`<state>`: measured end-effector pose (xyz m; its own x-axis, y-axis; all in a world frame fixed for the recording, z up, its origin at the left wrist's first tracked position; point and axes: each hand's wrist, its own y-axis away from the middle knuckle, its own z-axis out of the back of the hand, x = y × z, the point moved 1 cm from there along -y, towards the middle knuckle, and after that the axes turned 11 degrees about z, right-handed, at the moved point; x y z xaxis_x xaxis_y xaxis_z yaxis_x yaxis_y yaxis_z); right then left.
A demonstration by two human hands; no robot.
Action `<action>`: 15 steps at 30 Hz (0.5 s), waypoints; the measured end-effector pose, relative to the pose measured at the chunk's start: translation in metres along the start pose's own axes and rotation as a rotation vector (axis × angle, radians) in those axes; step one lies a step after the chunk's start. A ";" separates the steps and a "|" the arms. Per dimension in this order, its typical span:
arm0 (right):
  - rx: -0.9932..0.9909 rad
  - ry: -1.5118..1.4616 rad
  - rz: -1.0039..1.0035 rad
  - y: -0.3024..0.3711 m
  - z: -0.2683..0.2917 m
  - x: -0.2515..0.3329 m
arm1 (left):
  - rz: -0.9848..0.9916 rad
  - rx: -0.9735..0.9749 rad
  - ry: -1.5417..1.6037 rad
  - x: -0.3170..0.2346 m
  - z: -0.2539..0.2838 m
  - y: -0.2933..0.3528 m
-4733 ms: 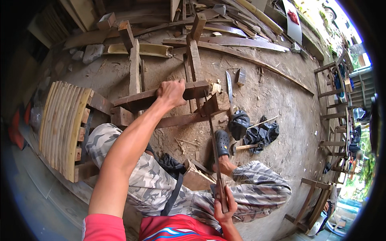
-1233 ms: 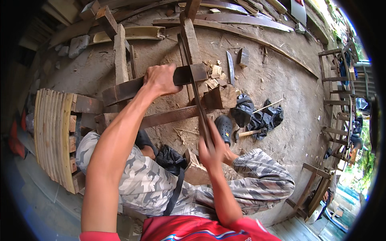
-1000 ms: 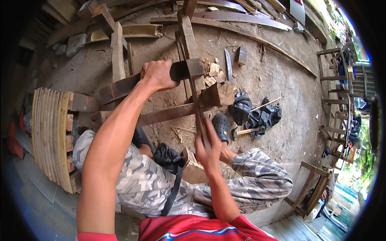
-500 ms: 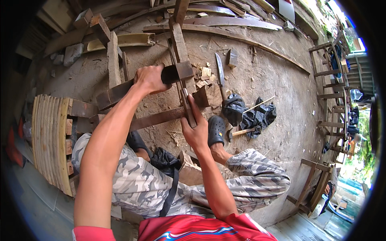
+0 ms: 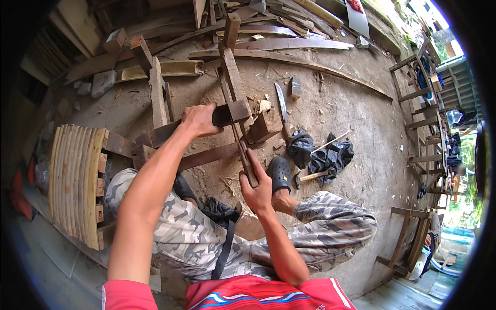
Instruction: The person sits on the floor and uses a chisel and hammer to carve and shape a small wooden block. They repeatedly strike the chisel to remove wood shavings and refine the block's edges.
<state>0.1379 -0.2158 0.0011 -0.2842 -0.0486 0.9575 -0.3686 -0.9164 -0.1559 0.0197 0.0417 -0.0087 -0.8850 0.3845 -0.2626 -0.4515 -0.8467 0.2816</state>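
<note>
Left hand (image 5: 200, 120) gripping long dark-brown squared wooden beam (image 5: 222, 116), at near ends of two rough brown timber rails (image 5: 232, 77). Right hand (image 5: 257, 190) wrapped round a long, thin, brown-handled metal saw (image 5: 239, 139), crossing just inside beam's right end. Risk: beam rolling under one-handed hold could bind saw or kick it toward left hand.

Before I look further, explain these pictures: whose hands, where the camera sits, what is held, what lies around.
No machine here: these are a person's own bare hands, seen by a wide fisheye camera worn on the head and looking down, so straight edges bend near the rim. The left hand grips a dark beam; the right hand holds a long, thin tool that reaches up to the beam. On the ground to the right lie a knife, a hammer and black plastic.
</note>
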 end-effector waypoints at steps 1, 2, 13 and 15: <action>0.005 -0.033 0.020 0.004 -0.001 0.001 | 0.000 0.001 0.004 -0.001 -0.001 0.002; 0.009 -0.001 0.091 0.007 -0.001 0.005 | -0.013 -0.046 -0.044 -0.003 -0.003 0.006; 0.060 0.048 0.103 0.030 0.021 0.042 | 0.085 -0.057 -0.040 -0.015 0.001 0.020; 0.039 0.033 0.066 0.048 0.028 0.052 | 0.026 -0.059 -0.025 -0.017 0.000 0.024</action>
<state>0.1301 -0.2737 0.0499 -0.3360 -0.0971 0.9368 -0.3137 -0.9264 -0.2085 0.0237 0.0153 0.0026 -0.8991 0.3709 -0.2324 -0.4216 -0.8765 0.2324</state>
